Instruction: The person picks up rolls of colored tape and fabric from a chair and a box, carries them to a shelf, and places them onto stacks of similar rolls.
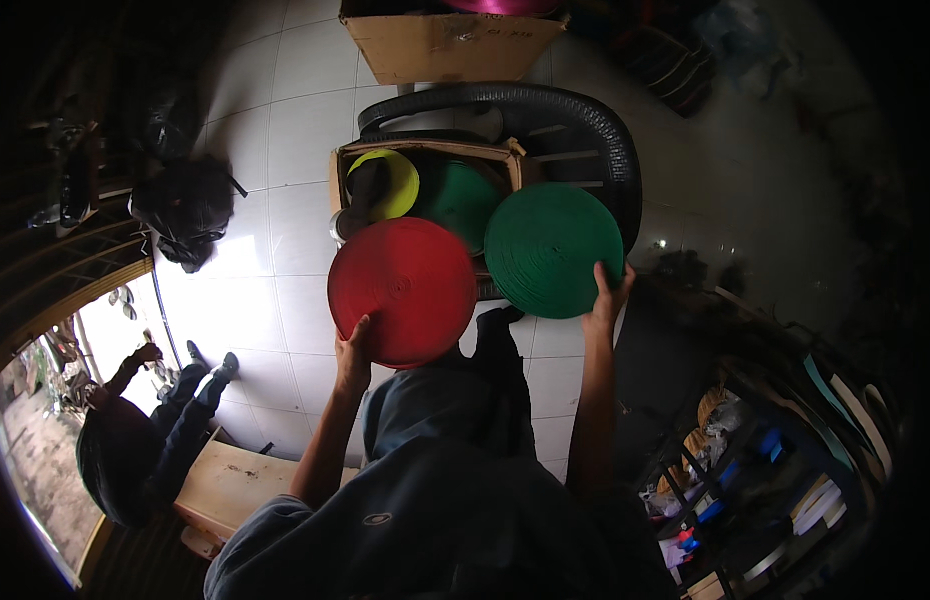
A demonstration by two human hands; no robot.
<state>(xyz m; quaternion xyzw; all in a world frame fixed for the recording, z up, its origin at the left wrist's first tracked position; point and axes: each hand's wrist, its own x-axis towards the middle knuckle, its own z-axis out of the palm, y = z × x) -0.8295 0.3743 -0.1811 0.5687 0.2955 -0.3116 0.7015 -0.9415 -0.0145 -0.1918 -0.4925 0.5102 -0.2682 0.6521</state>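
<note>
My left hand (354, 356) grips the near edge of a wide red coiled roll of strap (403, 285), thumb on its face. A similar green roll of strap (550, 240) is in my right hand (609, 293), which pinches its right edge. Both rolls are held side by side with their spiral faces up, just over the near side of an open cardboard box (335, 185). Inside the box lie a yellow-green roll (400, 190), partly under something dark, and another green roll (457, 200). The red and green rolls hide part of the box.
The box stands on a black plastic chair (620, 150). Beyond it is a second carton (450, 50) with something pink inside. Black bags (185, 205) lie on the tiled floor at left. Another person (125, 450) is by the doorway. A cluttered rack (725, 480) stands at lower right.
</note>
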